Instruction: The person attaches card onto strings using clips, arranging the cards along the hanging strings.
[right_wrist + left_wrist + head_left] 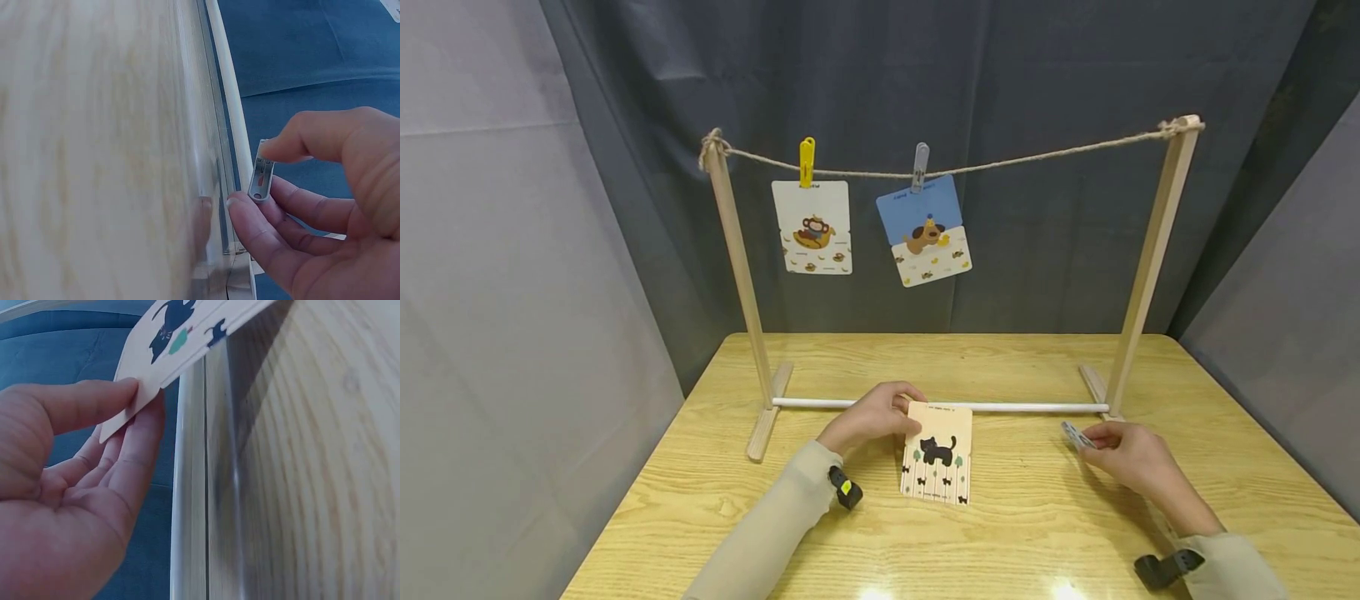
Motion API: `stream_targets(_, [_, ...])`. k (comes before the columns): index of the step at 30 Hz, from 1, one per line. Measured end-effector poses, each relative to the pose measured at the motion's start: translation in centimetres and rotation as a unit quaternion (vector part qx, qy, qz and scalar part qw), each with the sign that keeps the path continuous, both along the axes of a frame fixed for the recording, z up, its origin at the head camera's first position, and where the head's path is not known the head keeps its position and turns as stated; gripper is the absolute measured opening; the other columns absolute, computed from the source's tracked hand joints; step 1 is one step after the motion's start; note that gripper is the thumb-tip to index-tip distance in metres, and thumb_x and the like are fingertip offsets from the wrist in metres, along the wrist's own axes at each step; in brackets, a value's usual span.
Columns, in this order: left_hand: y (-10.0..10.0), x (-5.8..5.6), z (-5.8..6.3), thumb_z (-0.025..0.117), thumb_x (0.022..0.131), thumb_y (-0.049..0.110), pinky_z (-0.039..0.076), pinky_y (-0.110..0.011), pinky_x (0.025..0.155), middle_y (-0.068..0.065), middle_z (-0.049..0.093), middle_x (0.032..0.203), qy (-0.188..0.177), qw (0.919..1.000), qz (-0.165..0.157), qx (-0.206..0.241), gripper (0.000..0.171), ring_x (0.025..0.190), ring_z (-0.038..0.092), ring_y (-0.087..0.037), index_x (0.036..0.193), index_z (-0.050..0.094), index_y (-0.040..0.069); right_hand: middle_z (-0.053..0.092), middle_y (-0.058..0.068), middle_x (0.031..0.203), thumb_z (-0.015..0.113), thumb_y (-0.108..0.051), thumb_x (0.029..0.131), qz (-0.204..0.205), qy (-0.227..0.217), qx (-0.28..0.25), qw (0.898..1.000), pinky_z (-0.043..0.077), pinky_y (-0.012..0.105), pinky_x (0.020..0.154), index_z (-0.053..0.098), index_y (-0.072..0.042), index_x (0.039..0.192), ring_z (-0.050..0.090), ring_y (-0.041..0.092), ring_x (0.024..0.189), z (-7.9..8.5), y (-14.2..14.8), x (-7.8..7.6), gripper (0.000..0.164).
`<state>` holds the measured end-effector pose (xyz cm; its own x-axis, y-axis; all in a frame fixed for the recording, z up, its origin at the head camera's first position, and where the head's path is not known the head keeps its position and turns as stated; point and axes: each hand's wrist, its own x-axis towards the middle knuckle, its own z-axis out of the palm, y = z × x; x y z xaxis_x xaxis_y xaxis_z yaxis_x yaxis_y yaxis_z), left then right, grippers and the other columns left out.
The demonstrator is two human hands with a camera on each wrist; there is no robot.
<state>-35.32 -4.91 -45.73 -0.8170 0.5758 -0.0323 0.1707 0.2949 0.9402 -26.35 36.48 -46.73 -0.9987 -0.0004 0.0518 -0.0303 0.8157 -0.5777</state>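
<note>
A cream card with a black cat is held at its upper left edge by my left hand, thumb on the printed face and fingers behind. The left wrist view shows this pinch on the card up close, above the wooden surface. To the right, my right hand pinches a grey clothespin between thumb and fingers. In the right wrist view the clothespin sits under the thumb tip.
A twine line runs between two wooden posts. From it hang a monkey card on a yellow clothespin and a tilted dog card on a grey clothespin. A white rod joins the posts low over the table.
</note>
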Motion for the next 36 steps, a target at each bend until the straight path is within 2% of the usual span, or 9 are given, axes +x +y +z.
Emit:
stream_targets(7, [0.16,0.01,0.17,0.077,0.088,0.0,0.046,-0.034,0.066,0.002,0.048,0.068,-0.024,0.9993,0.008,0.028,0.046,0.062,0.049,-0.012,0.13,0.062,0.01,0.074,0.008,0.103,0.076,-0.034,0.093,0.0,0.003,-0.002,1.0,0.05,0.034,0.064,0.07,0.001,0.122,0.065,0.02,0.086,0.06,0.04,0.08,0.046])
stream_targets(9, [0.19,0.01,0.15,0.076,0.088,0.0,0.05,-0.035,0.068,0.002,0.049,0.068,-0.031,0.9988,0.01,0.037,0.045,0.063,0.052,-0.013,0.13,0.062,0.008,0.075,0.01,0.103,0.076,-0.034,0.093,0.0,0.003,-0.002,1.0,0.05,0.034,0.065,0.07,0.001,0.122,0.066,0.021,0.087,0.13,0.02,0.11,0.045])
stream_targets(15, [0.26,-0.04,0.22,0.076,0.091,0.002,0.06,-0.048,0.08,0.002,0.051,0.067,-0.037,0.9978,0.014,0.053,0.041,0.069,0.065,-0.02,0.128,0.062,0.007,0.075,0.016,0.107,0.075,-0.033,0.094,0.002,0.012,-0.009,1.0,0.052,0.035,0.066,0.07,0.002,0.123,0.069,0.029,0.092,0.27,-0.12,0.3,0.045])
stream_targets(19, [0.28,-0.2,0.2,0.076,0.092,0.003,0.061,-0.043,0.08,0.004,0.043,0.065,-0.031,0.9975,0.016,0.062,0.037,0.067,0.06,-0.016,0.126,0.063,0.007,0.075,0.015,0.107,0.075,-0.033,0.094,0.001,0.018,-0.012,1.0,0.052,0.034,0.066,0.07,0.002,0.122,0.07,0.028,0.092,0.26,-0.2,0.37,0.045])
stream_targets(23, [0.31,-0.2,0.3,0.076,0.092,0.003,0.061,-0.037,0.081,0.004,0.037,0.064,-0.025,0.9965,0.013,0.078,0.029,0.063,0.048,-0.011,0.12,0.065,0.006,0.075,0.014,0.106,0.076,-0.032,0.094,0.0,0.022,-0.015,1.0,0.051,0.033,0.065,0.071,0.001,0.121,0.069,0.025,0.09,0.21,-0.25,0.39,0.043])
stream_targets(27, [0.39,-0.01,0.54,0.074,0.093,0.003,0.061,-0.038,0.083,0.004,0.031,0.063,-0.022,0.9954,0.014,0.092,0.022,0.062,0.04,-0.011,0.112,0.064,0.007,0.075,0.013,0.106,0.076,-0.032,0.094,-0.002,0.024,-0.016,1.0,0.051,0.032,0.065,0.071,0.001,0.121,0.068,0.023,0.09,0.19,-0.3,0.38,0.043])
stream_targets(29, [0.45,0.04,0.63,0.074,0.094,0.003,0.061,-0.04,0.083,0.004,0.028,0.064,-0.02,0.995,0.017,0.096,0.017,0.06,0.036,-0.01,0.102,0.059,0.007,0.075,0.014,0.106,0.076,-0.033,0.094,-0.002,0.022,-0.018,1.0,0.051,0.032,0.065,0.07,0.001,0.122,0.069,0.023,0.09,0.18,-0.3,0.34,0.044])
stream_targets(34, [0.57,-0.04,0.74,0.072,0.095,0.003,0.062,-0.042,0.08,0.004,0.021,0.063,-0.008,0.9943,0.022,0.104,0.036,0.057,0.024,-0.01,0.085,0.038,0.009,0.075,0.015,0.107,0.075,-0.034,0.094,-0.003,0.024,-0.021,0.999,0.052,0.032,0.065,0.07,0.001,0.123,0.069,0.024,0.091,0.14,-0.24,0.23,0.045])
stream_targets(36, [0.6,-0.08,0.77,0.072,0.095,0.003,0.062,-0.043,0.08,0.004,0.021,0.062,-0.003,0.9944,0.024,0.103,0.035,0.057,0.026,-0.011,0.085,0.039,0.01,0.075,0.015,0.108,0.075,-0.034,0.094,-0.005,0.027,-0.021,0.999,0.052,0.032,0.065,0.071,0.0,0.123,0.069,0.024,0.091,0.11,-0.26,0.21,0.045])
